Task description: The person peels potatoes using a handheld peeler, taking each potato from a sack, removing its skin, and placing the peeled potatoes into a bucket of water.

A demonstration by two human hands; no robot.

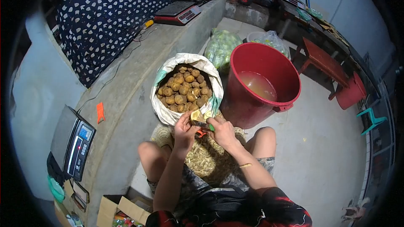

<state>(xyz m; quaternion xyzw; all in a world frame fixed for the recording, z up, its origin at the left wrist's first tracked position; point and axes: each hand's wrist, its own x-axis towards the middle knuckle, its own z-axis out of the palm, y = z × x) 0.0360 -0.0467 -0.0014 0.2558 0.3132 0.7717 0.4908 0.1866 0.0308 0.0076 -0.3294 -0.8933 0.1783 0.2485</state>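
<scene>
In front of me, my left hand (pixel 185 129) is closed around a partly peeled potato (pixel 197 118). My right hand (pixel 223 131) is closed on a peeler whose green handle (pixel 211 127) shows beside the fingers, close against the potato. Just beyond my hands stands an open white sack (pixel 158 101) full of brown, unpeeled potatoes (pixel 185 87). Below my hands, between my legs, lies a heap of pale peelings (pixel 206 157). A small orange-red item (pixel 200 133) shows under my hands; what it is cannot be made out.
A large red bucket (pixel 290 80) with cloudy water stands right of the sack. Behind it are bags of green produce (pixel 223 48). Scales (pixel 78 149) and an orange peeler (pixel 100 112) rest on the left ledge. An open cardboard box (pixel 107 211) sits lower left; a red stool (pixel 324 61) stands right.
</scene>
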